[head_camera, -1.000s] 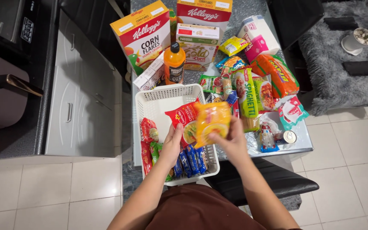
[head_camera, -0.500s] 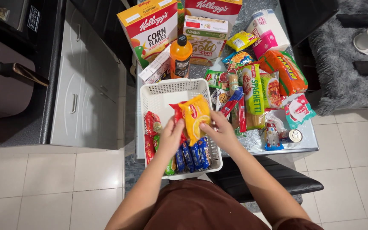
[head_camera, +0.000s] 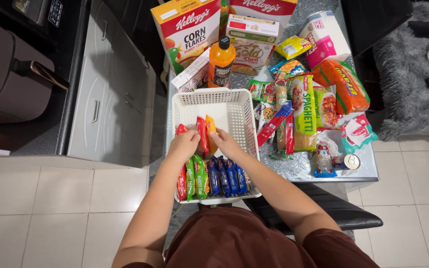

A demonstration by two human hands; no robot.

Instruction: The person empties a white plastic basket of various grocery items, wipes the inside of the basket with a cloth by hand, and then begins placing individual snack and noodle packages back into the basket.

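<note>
A white perforated plastic basket (head_camera: 234, 101) sits on a small glass table. Both of my hands are inside it, holding a red and orange snack packet (head_camera: 206, 133) upright on its edge. My left hand (head_camera: 183, 144) grips the packet's left side and my right hand (head_camera: 226, 143) its right side. Just in front of my hands, a row of packets stands on edge along the basket's near wall: red and green ones (head_camera: 192, 177) on the left, several blue ones (head_camera: 227, 176) on the right. The far half of the basket is bare.
The table (head_camera: 299, 166) holds cereal boxes (head_camera: 189, 31), an orange drink bottle (head_camera: 221, 62), a spaghetti pack (head_camera: 304, 106), noodle packets (head_camera: 346, 87) and a small can (head_camera: 349, 161). A grey cabinet (head_camera: 110, 94) stands at the left, a black chair (head_camera: 333, 211) beneath me, a grey rug (head_camera: 413, 74) at the right.
My hands have turned the orange and red packet from flat above the basket to upright on its edge and lowered it into the basket, behind the row of standing packets.
</note>
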